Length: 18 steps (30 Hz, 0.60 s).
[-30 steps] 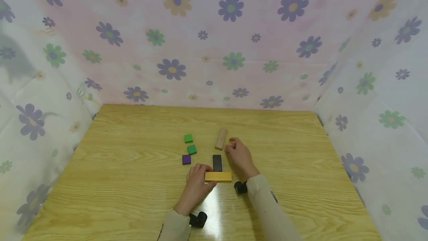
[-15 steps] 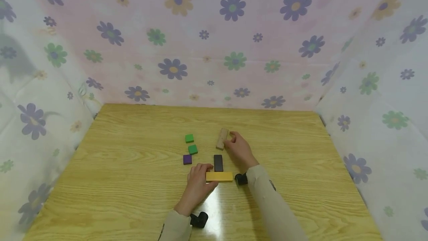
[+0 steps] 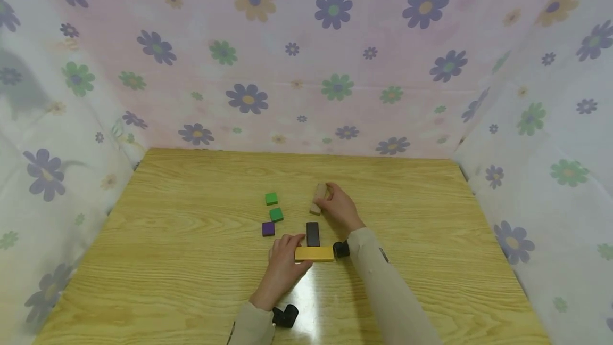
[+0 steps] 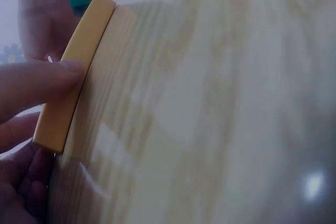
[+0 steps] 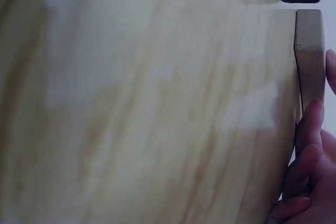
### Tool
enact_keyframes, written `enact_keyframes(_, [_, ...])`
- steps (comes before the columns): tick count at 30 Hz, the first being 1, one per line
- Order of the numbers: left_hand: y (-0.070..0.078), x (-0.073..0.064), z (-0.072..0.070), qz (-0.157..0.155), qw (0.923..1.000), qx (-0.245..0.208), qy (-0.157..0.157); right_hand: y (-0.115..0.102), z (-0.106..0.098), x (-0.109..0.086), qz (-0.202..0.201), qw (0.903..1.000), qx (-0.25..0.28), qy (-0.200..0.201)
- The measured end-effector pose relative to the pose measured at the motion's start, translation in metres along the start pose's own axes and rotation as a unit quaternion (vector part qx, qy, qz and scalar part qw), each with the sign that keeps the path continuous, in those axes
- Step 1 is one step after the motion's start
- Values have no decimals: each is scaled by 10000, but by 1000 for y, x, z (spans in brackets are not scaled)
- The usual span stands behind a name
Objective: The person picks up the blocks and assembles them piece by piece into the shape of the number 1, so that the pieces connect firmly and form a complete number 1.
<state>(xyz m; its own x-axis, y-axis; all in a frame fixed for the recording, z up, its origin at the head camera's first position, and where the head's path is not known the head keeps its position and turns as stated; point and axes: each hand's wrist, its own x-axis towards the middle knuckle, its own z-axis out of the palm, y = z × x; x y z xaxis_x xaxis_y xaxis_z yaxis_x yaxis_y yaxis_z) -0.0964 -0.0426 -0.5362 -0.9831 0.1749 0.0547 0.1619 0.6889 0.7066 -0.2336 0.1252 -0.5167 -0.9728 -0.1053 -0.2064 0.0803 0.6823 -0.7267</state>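
A rectangular block of plain, unpainted wood (image 3: 320, 190) lies on the tabletop right of centre, its long side running away from the person with a slight slant. The right hand (image 3: 341, 211) grips it between thumb and forefinger; the thumb lies over the block, the forefinger at its far right edge.

A black rectangular block (image 3: 313, 234) lies nearer the person, apart from the wooden one and roughly in line with it. A yellow rectangular block (image 3: 318, 254) is set crosswise at the near end of the black block; whether the two touch cannot be confirmed. The left hand (image 3: 281, 268) pinches the yellow block's left end, thumb on the near side, fingers on the far side.

To the left, three small square blocks form a loose column: light green (image 3: 271, 199) farthest, darker green (image 3: 276, 214) in the middle, purple (image 3: 268, 229) nearest.

All rest on a yellowish wood-grain tabletop (image 3: 191, 201). Floral-print fabric (image 3: 292, 73) stands behind and at both sides.
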Motion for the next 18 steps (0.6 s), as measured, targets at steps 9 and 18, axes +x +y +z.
enact_keyframes(9, [1, -1, -4, -74, 9997, -163, -174, 1, 3, 7, -170, 9998, -50, -15])
enact_keyframes(18, [3, 0, -2, -80, 9998, -30, -173, 0, 1, 9, -483, 9981, -218, -321])
